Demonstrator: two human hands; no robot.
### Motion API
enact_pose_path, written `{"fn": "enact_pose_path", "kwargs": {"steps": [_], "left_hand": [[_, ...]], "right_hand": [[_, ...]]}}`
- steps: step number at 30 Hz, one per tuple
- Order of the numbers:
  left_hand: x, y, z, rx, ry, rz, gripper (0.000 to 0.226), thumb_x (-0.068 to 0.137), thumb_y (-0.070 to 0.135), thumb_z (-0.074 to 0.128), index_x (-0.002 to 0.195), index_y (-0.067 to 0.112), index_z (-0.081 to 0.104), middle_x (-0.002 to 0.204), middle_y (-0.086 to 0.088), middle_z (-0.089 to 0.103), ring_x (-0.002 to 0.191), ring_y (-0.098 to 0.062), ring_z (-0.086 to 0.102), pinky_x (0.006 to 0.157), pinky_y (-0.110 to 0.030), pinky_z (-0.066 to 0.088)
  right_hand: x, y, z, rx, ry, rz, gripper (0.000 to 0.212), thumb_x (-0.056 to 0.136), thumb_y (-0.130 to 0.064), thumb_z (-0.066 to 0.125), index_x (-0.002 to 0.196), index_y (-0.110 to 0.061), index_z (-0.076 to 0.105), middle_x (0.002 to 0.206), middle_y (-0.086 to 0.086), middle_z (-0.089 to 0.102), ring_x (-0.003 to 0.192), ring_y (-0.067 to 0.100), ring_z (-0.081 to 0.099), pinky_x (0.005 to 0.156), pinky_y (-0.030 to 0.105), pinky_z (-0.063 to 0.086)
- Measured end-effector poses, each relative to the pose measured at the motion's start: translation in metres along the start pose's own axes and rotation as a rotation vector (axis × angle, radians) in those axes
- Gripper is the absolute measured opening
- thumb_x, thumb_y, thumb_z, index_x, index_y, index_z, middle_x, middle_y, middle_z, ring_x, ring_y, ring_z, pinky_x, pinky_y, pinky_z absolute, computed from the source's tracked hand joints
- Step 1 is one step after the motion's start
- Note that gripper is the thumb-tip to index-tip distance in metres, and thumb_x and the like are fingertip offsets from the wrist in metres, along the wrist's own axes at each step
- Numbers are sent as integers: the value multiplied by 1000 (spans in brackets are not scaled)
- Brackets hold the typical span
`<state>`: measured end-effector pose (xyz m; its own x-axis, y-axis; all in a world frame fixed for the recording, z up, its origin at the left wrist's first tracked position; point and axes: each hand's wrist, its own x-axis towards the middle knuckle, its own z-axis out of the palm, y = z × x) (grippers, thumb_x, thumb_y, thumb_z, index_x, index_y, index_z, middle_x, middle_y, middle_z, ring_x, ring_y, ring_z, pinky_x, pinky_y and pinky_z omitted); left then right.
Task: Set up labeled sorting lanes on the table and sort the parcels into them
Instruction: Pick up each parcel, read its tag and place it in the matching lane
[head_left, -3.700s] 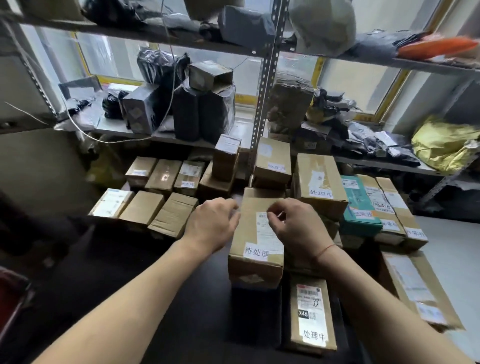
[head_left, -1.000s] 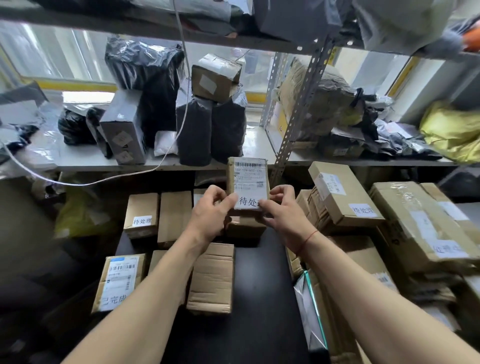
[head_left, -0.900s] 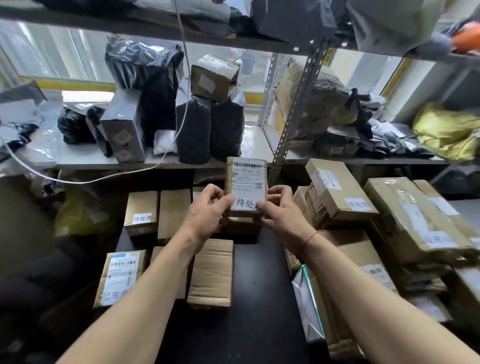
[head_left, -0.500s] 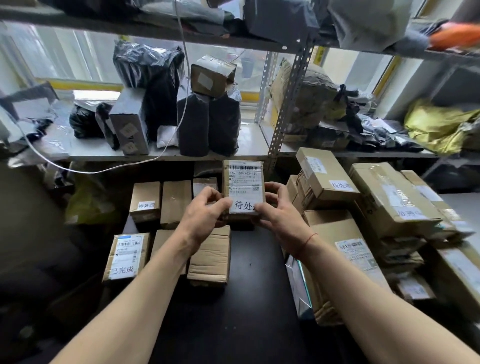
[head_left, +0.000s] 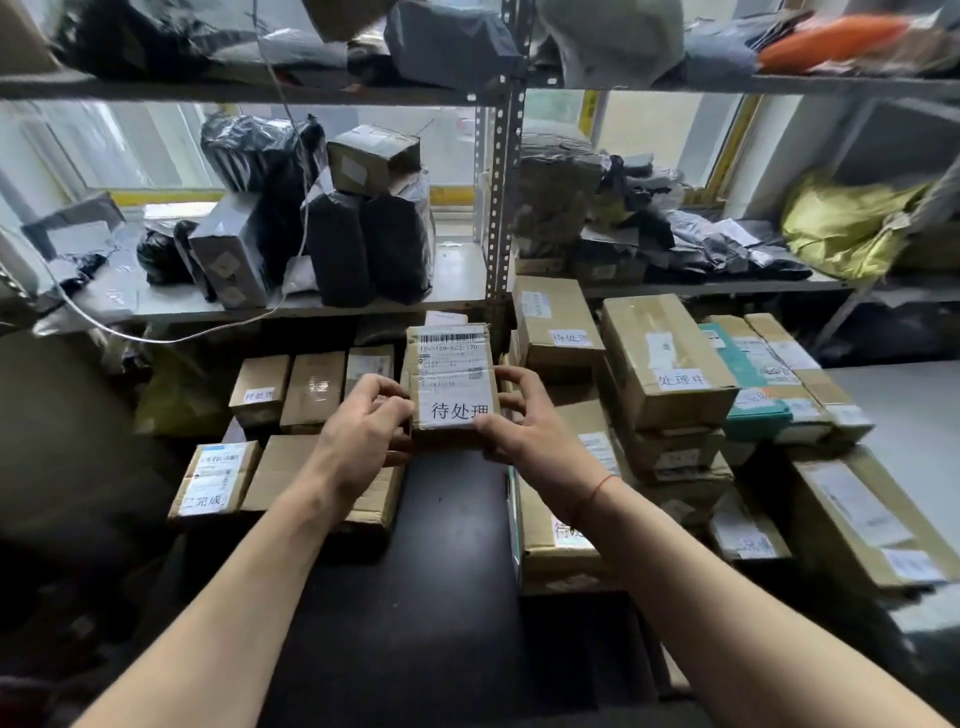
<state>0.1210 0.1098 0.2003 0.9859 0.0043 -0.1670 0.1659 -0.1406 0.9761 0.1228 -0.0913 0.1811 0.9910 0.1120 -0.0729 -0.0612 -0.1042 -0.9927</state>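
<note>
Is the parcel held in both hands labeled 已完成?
No. The parcel gripped between the left hand and the right hand carries a white label reading 待处理.

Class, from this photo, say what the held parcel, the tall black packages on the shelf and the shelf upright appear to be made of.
Held parcel: brown cardboard, matte, with a paper label. Black packages: probably plastic film, glossy and wrinkled. Shelf upright: seemingly grey metal, punched with holes.
</note>
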Motion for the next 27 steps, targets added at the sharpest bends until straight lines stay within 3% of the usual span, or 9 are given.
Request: {"fn": "enact_pose_path", "kwargs": {"steps": [2,4,7,9,15,21,27], "left_hand": [[-1,3,18,1,-26,21,21,105,16,54,125,21,60,115,-11,77,91,-26,75,77,-46,63],[4,5,35,10,-74,23,36,103,20,58,137,31,58,116,-6,78,91,-21,77,76,-41,63],[16,9,61,30,-161,-16,62,86,34,63,147,38,53,119,-3,77,100,-27,78,88,-54,64],[22,11,78,54,-195,-25,69,82,38,62,150,39,50,124,-2,75,100,-29,78,89,-56,64],[44,4,118,58,-258,-85,57,103,20,54,156,37,43,125,2,75,82,-25,80,81,-45,64],[59,-3,131,68,-298,-164,59,99,29,57,155,44,43,119,-2,77,92,-34,79,77,-50,66],[73,-4,136,79,-322,-194,64,101,29,57,159,45,37,112,-4,78,80,-27,74,73,-46,66]], "right_hand": [[-9,-2,-20,-9,30,8,56,93,-19,73,138,-36,45,126,-4,63,117,16,67,89,31,56],[-15,-2,-40,-51,80,6,55,95,-17,71,142,-33,48,126,-6,64,119,15,65,91,30,55],[-21,0,-69,-134,169,21,57,90,-28,72,142,-36,51,127,-10,68,121,11,65,103,38,56],[-22,2,-84,-198,199,36,56,94,-27,70,145,-36,51,128,-12,69,120,8,65,107,41,55],[-18,6,-108,-341,247,108,54,101,-29,64,153,-31,48,137,-11,64,125,9,60,113,40,49],[-8,29,-113,-286,373,185,46,100,-29,65,144,-19,58,132,-1,69,120,17,65,108,45,53],[-1,38,-113,-202,440,164,45,99,-38,67,140,-22,63,128,-4,72,119,15,67,105,48,55]]}}
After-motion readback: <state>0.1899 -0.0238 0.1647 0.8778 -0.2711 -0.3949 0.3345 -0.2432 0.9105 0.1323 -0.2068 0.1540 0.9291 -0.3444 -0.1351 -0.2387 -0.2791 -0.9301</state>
